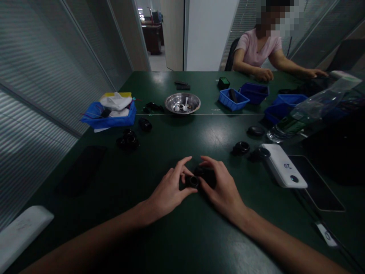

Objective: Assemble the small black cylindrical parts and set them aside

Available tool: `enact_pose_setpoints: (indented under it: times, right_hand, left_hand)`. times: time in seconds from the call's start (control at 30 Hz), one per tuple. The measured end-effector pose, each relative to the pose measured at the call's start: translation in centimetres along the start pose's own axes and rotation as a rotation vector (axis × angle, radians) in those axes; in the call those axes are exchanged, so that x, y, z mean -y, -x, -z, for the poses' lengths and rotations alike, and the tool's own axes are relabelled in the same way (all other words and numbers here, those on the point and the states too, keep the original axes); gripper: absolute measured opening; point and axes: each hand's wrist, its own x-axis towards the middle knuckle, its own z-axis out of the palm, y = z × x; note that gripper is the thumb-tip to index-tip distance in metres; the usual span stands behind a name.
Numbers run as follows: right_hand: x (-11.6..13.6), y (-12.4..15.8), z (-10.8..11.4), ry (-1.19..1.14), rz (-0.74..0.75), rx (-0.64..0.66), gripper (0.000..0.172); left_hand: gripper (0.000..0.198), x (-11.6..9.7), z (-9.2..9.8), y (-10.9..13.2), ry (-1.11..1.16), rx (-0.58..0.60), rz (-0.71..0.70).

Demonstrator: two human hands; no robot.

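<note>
My left hand (169,190) and my right hand (222,187) meet low over the dark green table (176,243), near its front middle. Between them sits a small black part (196,179) with a round ring facing me. My left thumb and forefinger pinch the ring end. My right fingers curl over the black body behind it. What the part is exactly I cannot make out.
Black round parts (127,140) lie left, more black round parts (241,147) right. A white box (283,166) and plastic bottle (308,114) lie right. A steel bowl (182,102) and blue bins (233,99) stand farther back. A person (258,49) sits at the far side.
</note>
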Motion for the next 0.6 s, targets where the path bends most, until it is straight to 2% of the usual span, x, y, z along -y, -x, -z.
enact_pose_setpoints:
  times: [0.1,0.6]
  right_hand:
    - [-0.6,-0.23,-0.3,0.092,-0.013,0.12,0.05]
    - [-0.53,-0.15,-0.15,0.101,-0.003,0.131,0.048]
  left_hand:
    - [0.089,-0.01,-0.06,0.03,-0.001,-0.002,-0.002]
    - [0.085,0.25,-0.13,0.07,-0.014,0.0,-0.011]
